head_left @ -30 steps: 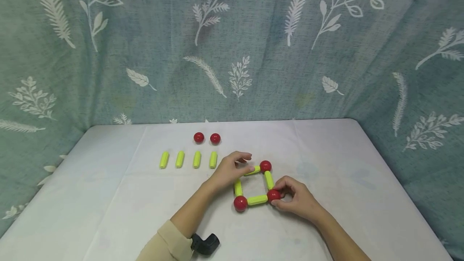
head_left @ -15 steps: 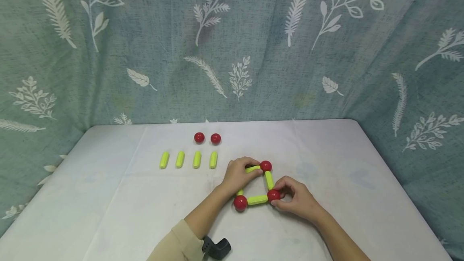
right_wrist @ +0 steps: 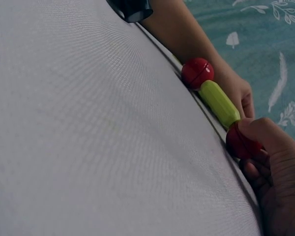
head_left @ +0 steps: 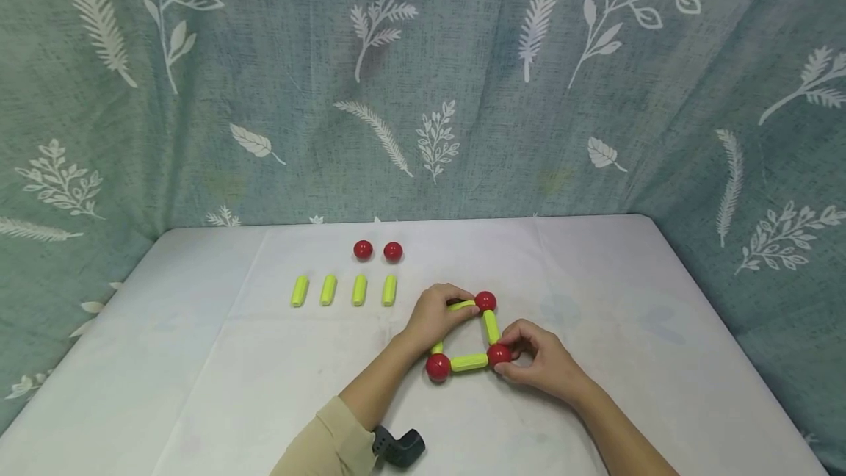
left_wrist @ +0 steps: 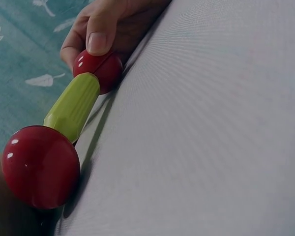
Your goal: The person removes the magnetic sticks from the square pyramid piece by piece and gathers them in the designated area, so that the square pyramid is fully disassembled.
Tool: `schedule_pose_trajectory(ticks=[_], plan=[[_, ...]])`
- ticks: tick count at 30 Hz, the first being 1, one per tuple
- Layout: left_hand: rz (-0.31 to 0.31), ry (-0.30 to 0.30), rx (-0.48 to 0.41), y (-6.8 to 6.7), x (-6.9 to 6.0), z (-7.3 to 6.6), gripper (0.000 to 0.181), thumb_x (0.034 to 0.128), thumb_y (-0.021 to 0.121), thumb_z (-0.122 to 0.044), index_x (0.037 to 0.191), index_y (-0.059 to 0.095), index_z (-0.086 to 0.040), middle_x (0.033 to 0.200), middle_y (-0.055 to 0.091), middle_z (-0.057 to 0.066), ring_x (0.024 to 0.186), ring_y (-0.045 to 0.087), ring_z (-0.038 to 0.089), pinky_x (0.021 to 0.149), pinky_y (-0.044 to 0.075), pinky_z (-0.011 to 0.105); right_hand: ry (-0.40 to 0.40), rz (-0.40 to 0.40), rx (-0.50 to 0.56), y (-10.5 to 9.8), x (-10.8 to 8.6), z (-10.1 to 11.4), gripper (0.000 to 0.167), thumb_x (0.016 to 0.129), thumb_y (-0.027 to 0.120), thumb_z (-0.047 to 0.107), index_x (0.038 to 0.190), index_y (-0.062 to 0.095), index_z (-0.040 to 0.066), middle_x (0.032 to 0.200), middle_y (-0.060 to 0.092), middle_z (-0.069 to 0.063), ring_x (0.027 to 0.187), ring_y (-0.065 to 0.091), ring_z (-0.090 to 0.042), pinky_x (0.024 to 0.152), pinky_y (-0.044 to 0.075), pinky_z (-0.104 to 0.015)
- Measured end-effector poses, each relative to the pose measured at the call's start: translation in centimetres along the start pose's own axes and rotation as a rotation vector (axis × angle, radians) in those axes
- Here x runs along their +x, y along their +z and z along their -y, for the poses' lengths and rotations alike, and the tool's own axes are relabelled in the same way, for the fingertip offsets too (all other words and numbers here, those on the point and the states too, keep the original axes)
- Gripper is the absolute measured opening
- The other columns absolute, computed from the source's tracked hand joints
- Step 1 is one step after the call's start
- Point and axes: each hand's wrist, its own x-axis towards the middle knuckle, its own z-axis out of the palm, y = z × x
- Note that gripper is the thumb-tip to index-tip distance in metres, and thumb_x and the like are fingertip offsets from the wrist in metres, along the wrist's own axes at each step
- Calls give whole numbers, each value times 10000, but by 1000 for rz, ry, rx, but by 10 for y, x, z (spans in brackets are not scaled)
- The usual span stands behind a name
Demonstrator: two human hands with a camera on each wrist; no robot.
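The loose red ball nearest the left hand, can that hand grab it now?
Probably, if it lets go first: the left hand seems to pinch a yellow-green stick, but nothing shows blocking its way to the loose red ball.

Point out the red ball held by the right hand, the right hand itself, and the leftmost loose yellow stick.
Red ball [head_left: 499, 356]: head view, on its visible middle.
Right hand [head_left: 545, 366]: head view, on the back of the hand.
Leftmost loose yellow stick [head_left: 299, 291]: head view, midway along its length.
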Motion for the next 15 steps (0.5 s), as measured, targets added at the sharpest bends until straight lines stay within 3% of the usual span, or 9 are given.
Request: schedule_pose_trajectory(ticks=[6,15], plan=[[4,20,5,1,0,1,213,839,718,-277,1009,743,-151,960,696,-50,929,549,122,814,445,295,21,4,-8,0,-1,0,281,744,794,92,937,591,108,920,620,-34,786,584,-103,707,524,-222],[-51,-35,-106,-2,1,2,224,847,713,-261,1038,714,-145,1020,669,-36,982,556,134,887,467,324,44,-7,-19,1,1,0,305,717,807,69,924,595,139,921,622,2,792,582,-95,707,524,-228]])
